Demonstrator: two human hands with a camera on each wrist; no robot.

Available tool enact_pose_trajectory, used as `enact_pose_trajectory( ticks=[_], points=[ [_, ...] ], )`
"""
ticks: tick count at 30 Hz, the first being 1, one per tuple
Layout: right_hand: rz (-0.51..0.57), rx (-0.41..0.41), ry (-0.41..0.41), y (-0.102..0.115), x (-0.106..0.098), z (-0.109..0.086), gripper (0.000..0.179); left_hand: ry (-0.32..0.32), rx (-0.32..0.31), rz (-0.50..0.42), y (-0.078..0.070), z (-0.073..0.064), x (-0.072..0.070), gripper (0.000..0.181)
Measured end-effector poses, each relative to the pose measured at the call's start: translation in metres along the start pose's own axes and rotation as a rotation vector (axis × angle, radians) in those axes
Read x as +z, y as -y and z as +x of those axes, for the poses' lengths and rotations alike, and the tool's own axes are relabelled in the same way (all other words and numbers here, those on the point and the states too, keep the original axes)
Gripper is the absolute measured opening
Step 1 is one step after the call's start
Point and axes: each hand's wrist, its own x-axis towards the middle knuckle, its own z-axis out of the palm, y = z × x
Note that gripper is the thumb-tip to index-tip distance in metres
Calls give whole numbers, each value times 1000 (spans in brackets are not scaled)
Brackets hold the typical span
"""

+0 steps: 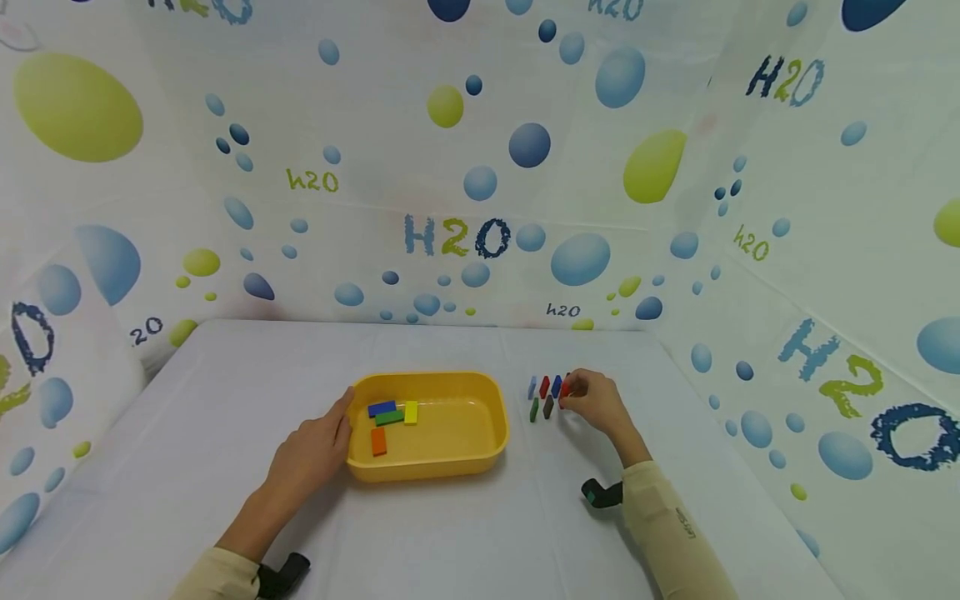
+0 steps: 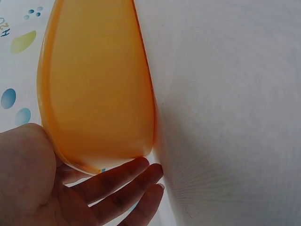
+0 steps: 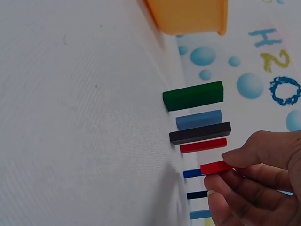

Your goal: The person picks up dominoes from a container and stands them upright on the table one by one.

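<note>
A small red block point(image 3: 215, 167) is pinched between the thumb and fingers of my right hand point(image 1: 597, 403), over the right side of the table. Around it stand other small upright blocks: a green block point(image 3: 193, 96), a dark brown block point(image 3: 200, 133), another red block point(image 3: 203, 145), a blue block point(image 3: 192, 173) and a light blue block point(image 3: 200, 120). My left hand point(image 1: 311, 450) touches the left end of the yellow tray point(image 1: 427, 472), its fingers fairly straight in the left wrist view. Part of that hand is hidden by the tray there.
Inside the tray lie a flat blue block point(image 1: 382, 409), a green one point(image 1: 389, 417), a yellow one point(image 1: 411, 412) and an orange one point(image 1: 378, 442). A white cloth point(image 1: 465, 542) covers the table, and a patterned sheet point(image 1: 375, 167) hangs behind and at the sides.
</note>
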Motion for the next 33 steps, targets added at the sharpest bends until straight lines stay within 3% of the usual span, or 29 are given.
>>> enact_pose_trajectory(
  ticks=[33],
  points=[
    [-21, 48, 71, -12, 8, 3, 19, 4, -3, -6, -1, -1, 1, 53]
  ],
)
